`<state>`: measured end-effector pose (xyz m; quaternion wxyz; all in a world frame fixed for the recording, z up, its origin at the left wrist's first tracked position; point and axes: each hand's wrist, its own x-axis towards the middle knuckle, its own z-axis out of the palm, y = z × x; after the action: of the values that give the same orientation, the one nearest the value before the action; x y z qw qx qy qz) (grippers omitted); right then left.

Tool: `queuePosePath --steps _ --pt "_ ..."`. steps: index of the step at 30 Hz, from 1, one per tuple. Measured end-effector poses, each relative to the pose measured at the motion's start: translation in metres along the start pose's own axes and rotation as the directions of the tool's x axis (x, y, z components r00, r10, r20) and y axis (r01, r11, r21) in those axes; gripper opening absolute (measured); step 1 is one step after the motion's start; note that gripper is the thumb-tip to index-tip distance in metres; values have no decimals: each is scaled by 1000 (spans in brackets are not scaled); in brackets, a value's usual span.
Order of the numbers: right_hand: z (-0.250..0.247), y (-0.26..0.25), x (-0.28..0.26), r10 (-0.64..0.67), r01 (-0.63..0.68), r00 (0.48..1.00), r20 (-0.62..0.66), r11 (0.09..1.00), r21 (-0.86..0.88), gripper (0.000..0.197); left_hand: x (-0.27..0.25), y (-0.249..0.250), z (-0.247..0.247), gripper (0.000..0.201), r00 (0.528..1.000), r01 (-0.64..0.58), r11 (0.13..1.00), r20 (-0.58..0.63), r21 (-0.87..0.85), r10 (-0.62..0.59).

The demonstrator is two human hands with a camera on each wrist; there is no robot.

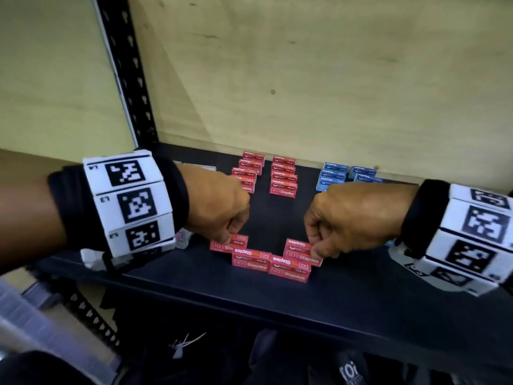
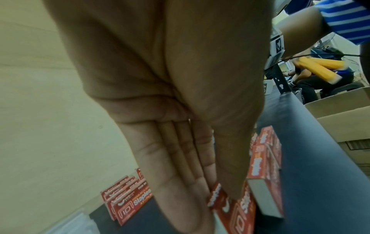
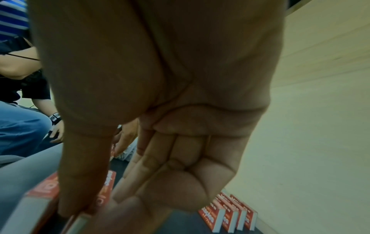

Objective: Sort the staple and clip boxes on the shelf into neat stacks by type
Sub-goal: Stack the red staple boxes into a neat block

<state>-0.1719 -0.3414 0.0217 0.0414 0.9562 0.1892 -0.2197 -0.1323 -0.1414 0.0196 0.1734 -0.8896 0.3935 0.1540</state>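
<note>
Several red staple boxes sit in a low row near the front of the dark shelf (image 1: 361,295). My left hand (image 1: 222,215) pinches the leftmost red staple box (image 1: 222,245), thumb and fingers on it in the left wrist view (image 2: 226,204). My right hand (image 1: 338,220) pinches the rightmost red staple box (image 1: 299,252), which lies tilted on the row's end. Between them stand two red boxes (image 1: 270,263) side by side. At the back are two rows of red staple boxes (image 1: 283,176) and, to their right, blue boxes (image 1: 333,173).
The shelf's pale wooden back wall (image 1: 305,79) rises just behind the boxes. A black perforated upright (image 1: 133,79) stands at the back left. Small pale packets (image 1: 181,238) lie under my left wrist. A cardboard carton (image 2: 340,115) sits beyond the shelf edge.
</note>
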Motion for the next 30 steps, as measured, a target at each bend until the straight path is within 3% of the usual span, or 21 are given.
queuePosePath --steps 8,14,19,22,30 --pt "8 -7 -10 28 -28 1000 -12 999 -37 16 -8 0 10 5 1000 -23 999 1 -42 23" --pt "11 -10 -17 55 -55 998 1 998 -33 18 -9 1 14 37 998 -38 995 52 -94 43" --pt "13 -16 -24 130 -118 985 118 988 -98 55 -6 3 20 54 995 -1 994 100 -109 12" --pt "21 -20 -20 157 -146 983 92 982 -120 62 -3 7 25 53 994 5 996 105 -90 5" --pt "31 -29 -16 156 -153 987 33 984 -97 51 2 9 24 43 996 -17 994 81 -112 27"
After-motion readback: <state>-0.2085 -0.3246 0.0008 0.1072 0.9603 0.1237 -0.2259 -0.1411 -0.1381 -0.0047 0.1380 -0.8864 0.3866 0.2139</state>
